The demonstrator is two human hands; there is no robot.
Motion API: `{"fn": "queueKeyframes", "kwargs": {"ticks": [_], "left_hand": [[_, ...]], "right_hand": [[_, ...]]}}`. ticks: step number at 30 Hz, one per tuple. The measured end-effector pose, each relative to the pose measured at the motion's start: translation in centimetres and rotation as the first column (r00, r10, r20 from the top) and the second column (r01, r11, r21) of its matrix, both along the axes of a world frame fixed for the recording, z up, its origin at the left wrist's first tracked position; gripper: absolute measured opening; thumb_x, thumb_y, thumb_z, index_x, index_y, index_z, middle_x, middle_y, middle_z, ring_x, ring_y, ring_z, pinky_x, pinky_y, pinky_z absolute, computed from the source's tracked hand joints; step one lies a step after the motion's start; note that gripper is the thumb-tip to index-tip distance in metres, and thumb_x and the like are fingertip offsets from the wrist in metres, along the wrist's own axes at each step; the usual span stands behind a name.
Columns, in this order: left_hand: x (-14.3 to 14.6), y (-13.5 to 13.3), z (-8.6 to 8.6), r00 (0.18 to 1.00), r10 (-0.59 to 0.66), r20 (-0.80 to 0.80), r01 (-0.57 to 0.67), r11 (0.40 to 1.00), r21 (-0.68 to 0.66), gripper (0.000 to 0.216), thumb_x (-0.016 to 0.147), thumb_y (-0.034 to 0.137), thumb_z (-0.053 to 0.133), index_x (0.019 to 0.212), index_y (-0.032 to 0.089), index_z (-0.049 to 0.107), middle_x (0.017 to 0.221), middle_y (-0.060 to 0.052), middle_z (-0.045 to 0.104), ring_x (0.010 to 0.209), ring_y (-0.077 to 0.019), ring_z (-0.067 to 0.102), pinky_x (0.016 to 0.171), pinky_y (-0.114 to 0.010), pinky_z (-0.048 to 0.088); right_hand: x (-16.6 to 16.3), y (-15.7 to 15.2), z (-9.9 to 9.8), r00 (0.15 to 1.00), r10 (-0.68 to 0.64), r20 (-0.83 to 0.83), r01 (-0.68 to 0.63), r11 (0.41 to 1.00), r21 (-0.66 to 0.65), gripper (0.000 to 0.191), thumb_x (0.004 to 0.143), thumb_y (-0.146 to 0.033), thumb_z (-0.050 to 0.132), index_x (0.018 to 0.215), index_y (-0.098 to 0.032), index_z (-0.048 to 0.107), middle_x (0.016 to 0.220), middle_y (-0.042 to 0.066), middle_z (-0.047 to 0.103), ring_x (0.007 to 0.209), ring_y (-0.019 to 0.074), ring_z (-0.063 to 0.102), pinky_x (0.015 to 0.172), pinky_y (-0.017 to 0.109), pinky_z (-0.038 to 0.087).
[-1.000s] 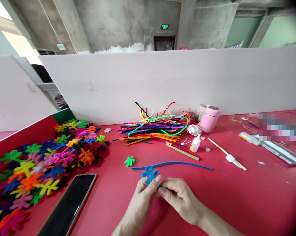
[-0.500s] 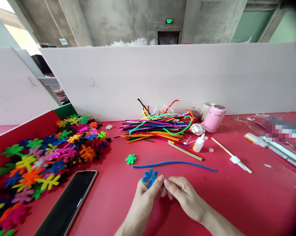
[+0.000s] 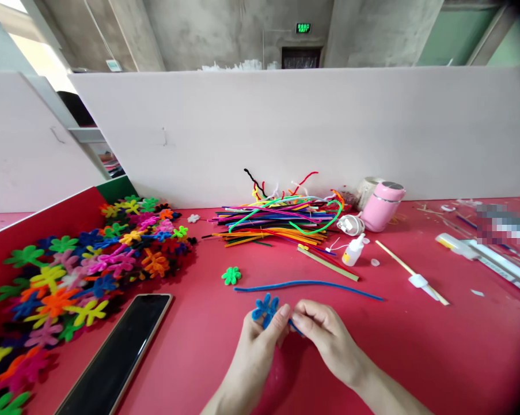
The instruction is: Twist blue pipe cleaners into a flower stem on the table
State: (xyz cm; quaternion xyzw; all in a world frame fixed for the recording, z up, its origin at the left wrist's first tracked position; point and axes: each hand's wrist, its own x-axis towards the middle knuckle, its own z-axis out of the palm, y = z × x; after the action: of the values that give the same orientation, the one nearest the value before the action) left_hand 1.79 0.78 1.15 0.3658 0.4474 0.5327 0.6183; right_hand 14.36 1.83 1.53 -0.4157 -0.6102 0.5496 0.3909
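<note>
A blue pipe-cleaner flower (image 3: pixel 266 309) with looped petals is pinched in my left hand (image 3: pixel 262 340), its petals standing up past the thumb. My right hand (image 3: pixel 322 334) is closed just beside it, fingertips around the blue pipe-cleaner end (image 3: pixel 295 327) that comes out from the flower's side. The tip of that end shows below the right fingers. Beyond both hands a straight blue pipe cleaner (image 3: pixel 307 284) lies across the red table. Left of it sits a small green pipe-cleaner flower (image 3: pixel 231 275).
Many colourful pipe-cleaner flowers (image 3: pixel 91 271) fill the left side by a phone (image 3: pixel 117 351). A pile of pipe cleaners (image 3: pixel 277 219) lies against the white partition (image 3: pixel 285 127). Right of it stand a glue bottle (image 3: pixel 353 251), a pink cup (image 3: pixel 384 206) and a wooden stick (image 3: pixel 409 271).
My right hand has shifted slightly right, away from my left, and more of the blue pipe-cleaner end shows between them. The view has tilted a little.
</note>
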Motion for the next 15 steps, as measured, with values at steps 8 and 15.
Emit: {"fn": "queueKeyframes", "kwargs": {"ticks": [8,15], "left_hand": [[0.01,0.19,-0.14,0.998,-0.037,0.047,0.038,0.999,-0.013,0.022,0.073,0.024,0.057,0.054,0.015,0.050,0.048,0.005,0.036,0.047,-0.0069,0.030,0.047,-0.021,0.027],[-0.33,0.61,0.06,0.965,0.124,0.229,-0.108,0.991,-0.083,0.028,0.072,0.025,0.058,0.051,0.017,0.041,0.046,0.007,0.032,0.044,-0.0065,0.029,0.046,-0.022,0.028]], "right_hand": [[-0.50,-0.13,-0.86,0.941,-0.065,-0.331,-0.077,0.914,-0.397,0.020,0.076,-0.029,0.049,0.062,-0.016,0.044,0.058,-0.005,0.038,0.048,0.0063,0.033,0.046,0.016,0.029],[-0.01,-0.20,-0.56,0.962,-0.162,0.218,0.078,0.934,0.349,0.024,0.085,-0.022,0.036,0.104,-0.020,0.050,0.090,0.005,0.057,0.083,0.0165,0.053,0.073,0.027,0.044]]}}
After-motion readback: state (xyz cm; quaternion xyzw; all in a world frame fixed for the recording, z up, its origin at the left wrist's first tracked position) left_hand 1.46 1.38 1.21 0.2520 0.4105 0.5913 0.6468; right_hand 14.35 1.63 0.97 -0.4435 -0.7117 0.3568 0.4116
